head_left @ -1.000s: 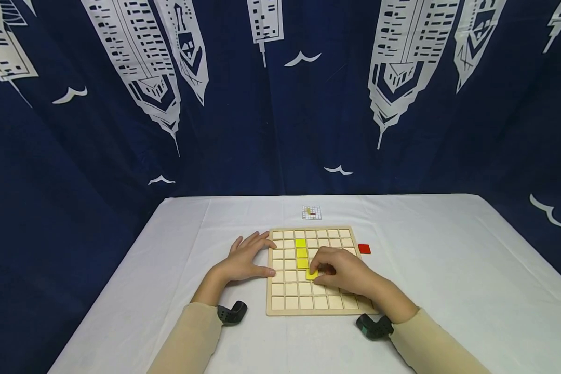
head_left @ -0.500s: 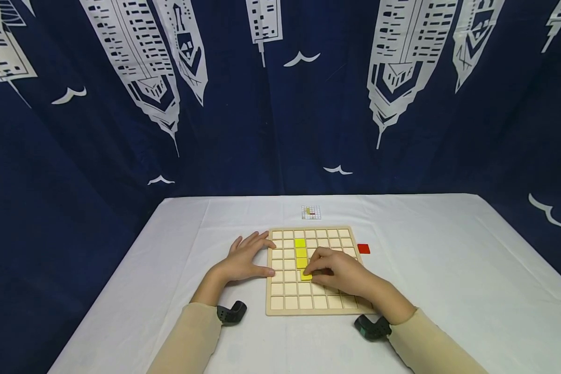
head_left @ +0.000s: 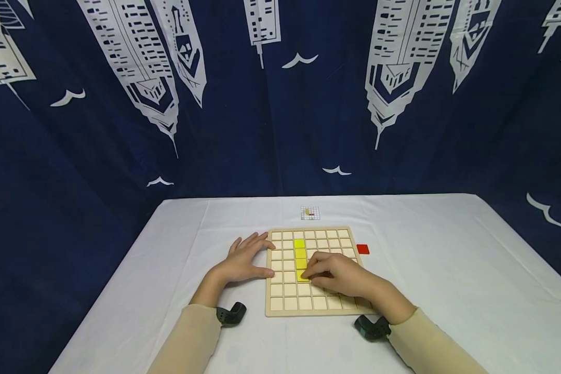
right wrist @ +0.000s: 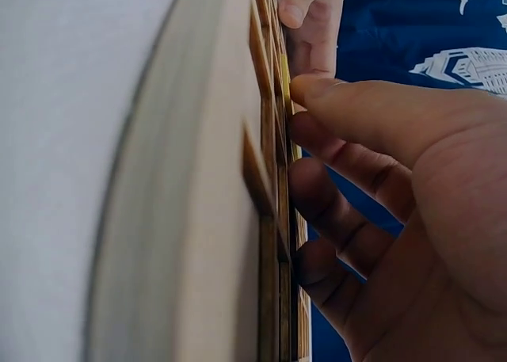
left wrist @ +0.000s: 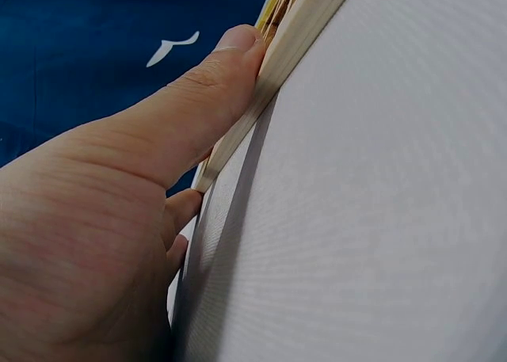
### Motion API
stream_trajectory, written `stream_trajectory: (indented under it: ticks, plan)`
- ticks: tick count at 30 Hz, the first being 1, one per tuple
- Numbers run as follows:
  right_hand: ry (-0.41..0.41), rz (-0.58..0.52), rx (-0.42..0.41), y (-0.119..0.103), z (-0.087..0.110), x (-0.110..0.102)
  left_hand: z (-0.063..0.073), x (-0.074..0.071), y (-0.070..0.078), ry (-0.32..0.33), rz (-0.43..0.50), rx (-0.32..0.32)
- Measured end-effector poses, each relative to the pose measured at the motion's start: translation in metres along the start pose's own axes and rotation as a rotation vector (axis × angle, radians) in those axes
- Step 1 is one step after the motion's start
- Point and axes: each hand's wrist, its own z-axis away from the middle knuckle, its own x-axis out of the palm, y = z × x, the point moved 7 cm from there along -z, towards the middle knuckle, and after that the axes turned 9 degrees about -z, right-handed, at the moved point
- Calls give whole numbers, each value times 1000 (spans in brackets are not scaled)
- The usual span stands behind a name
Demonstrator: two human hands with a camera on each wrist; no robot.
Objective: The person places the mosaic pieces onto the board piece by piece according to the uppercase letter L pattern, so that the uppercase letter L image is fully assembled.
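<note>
A wooden grid board [head_left: 320, 313] lies on the white table. Down one of its columns runs a line of yellow square tiles [head_left: 300, 253]. My right hand [head_left: 341, 272] is over the board, its bent fingers and thumb at the nearest yellow tile [head_left: 302, 276], which sits in line below the others; the fingertips cover part of it. In the right wrist view, the thumb and fingertips of the right hand [right wrist: 380, 148] meet the board's surface by a yellow edge. My left hand [head_left: 243, 262] rests spread at the board's left side, thumb and forefinger touching the frame [left wrist: 273, 77].
A red square tile [head_left: 363, 249] lies on the table just right of the board. Behind the board is a small printed grid card [head_left: 310, 213] with coloured cells. A dark blue curtain [head_left: 271, 130] hangs behind the table [head_left: 449, 259].
My right hand has moved slightly left with the nearest yellow tile, which has gone from askew, one column over, into line under the other yellow tiles. The left hand stays put.
</note>
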Motion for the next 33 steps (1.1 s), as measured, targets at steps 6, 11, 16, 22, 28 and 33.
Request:
stream_trajectory:
  ticks: [6,11,16,22,28,33]
  plan:
    - [-14,-57,-6,-1,1,-1,2,0,1,5,2,1]
    - [-4,-70,-10,0,2,-7,2,0,0,6,4,0]
    - [42,-60,44,7,5,-19,1,-1,0,8,7,4]
    - [100,19,72,14,9,-32,0,0,0,7,6,6]
    - [129,65,101,20,12,-42,0,0,-1,5,5,1]
    - [157,69,181,29,19,-54,0,0,-1,6,0,2]
